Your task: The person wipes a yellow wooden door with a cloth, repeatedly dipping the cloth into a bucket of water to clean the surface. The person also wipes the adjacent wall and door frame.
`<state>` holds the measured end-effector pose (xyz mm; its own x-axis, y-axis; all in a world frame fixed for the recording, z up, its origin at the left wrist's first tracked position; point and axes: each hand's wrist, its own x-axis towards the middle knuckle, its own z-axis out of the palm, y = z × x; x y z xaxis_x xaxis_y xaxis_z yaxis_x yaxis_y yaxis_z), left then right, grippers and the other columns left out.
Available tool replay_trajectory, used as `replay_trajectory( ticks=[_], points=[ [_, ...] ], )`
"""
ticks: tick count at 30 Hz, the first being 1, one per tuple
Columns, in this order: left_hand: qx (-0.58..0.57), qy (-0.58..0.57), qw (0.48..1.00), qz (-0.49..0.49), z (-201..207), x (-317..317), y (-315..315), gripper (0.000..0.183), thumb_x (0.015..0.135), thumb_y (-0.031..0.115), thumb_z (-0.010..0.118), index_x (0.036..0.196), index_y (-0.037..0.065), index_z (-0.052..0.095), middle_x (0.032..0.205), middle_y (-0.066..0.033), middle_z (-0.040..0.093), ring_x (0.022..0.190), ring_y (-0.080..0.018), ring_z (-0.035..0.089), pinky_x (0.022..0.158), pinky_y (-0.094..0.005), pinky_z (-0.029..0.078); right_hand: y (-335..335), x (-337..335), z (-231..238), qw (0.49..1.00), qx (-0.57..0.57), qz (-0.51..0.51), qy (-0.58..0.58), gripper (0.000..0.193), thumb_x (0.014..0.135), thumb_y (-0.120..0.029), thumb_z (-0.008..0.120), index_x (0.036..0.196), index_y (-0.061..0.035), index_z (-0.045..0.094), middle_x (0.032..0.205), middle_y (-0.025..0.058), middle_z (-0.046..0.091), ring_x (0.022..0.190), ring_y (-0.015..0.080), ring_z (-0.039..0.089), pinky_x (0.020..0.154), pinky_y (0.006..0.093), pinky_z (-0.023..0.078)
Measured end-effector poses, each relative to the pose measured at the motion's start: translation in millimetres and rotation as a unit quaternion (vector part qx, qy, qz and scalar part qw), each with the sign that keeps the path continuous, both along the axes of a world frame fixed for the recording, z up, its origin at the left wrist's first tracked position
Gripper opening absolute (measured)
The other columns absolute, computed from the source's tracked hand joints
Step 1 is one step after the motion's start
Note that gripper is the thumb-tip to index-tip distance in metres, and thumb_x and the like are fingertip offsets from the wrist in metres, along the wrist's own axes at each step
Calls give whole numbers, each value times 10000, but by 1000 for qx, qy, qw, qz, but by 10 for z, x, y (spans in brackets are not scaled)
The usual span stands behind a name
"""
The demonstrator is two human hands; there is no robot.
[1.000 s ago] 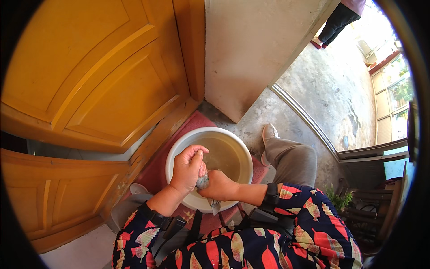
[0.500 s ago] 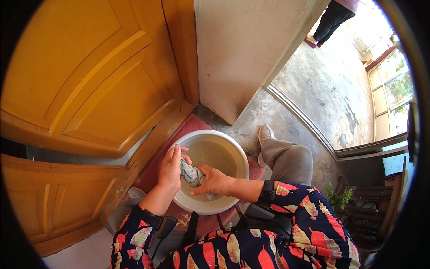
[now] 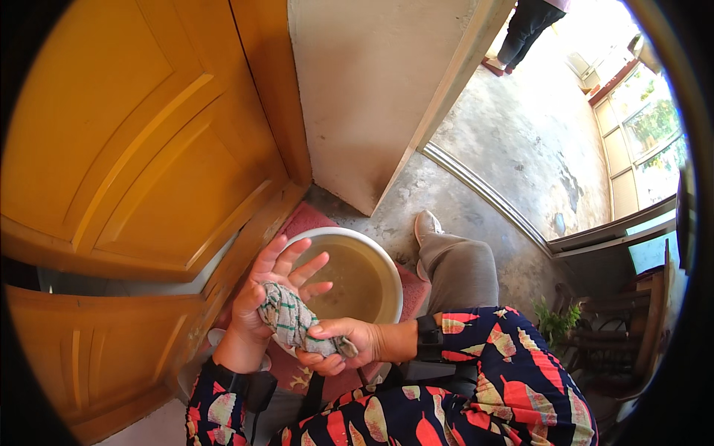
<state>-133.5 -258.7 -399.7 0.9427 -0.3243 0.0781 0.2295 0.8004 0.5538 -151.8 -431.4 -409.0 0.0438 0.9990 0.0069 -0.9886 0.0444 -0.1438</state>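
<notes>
A twisted grey-white cloth [image 3: 288, 314] with green stripes is bunched into a roll above the near left rim of a white basin [image 3: 400, 286]. Cloudy water [image 3: 346, 271] lies in the basin. My right hand [image 3: 343, 340] wraps round the lower right end of the cloth, thumb on top. Under the cloth's upper left end, my left hand [image 3: 260, 297] is open, its fingers spread and the cloth resting against the palm.
The basin stands on a red mat [image 3: 305, 220] beside an orange wooden door [image 3: 141, 149]. A wall end [image 3: 372, 97] is beyond it. Right are a metal door track [image 3: 483, 197], a plant [image 3: 556, 323] and dark furniture [image 3: 621, 327]. Another person [image 3: 524, 33] stands far right.
Both hands and the cloth have come nearer to me and slightly left. My left hand has opened from round the cloth, fingers spreading. The view has shifted a little.
</notes>
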Motion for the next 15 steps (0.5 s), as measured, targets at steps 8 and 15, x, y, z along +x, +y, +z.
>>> replay_trajectory(
  ticks=[8, 15],
  points=[
    [136, 79, 987, -26, -25, 15, 126, 116, 955, 87, 532, 1050, 71, 598, 599, -31, 495, 566, -167, 531, 611, -374, 511, 83, 15, -123, 989, -143, -24, -12, 309, 871, -268, 720, 1045, -78, 549, 786, 7, 532, 618, 92, 471, 473, 228, 347],
    [282, 139, 948, 52, -92, 77, -16, 65, 986, 87, 466, 1018, 68, 520, 544, -12, 439, 460, -119, 443, 516, -320, 481, 188, 116, -208, 887, -378, -63, -259, 212, 775, -201, 788, 851, -59, 649, 722, 12, 607, 617, 112, 551, 552, 265, 440]
  ],
)
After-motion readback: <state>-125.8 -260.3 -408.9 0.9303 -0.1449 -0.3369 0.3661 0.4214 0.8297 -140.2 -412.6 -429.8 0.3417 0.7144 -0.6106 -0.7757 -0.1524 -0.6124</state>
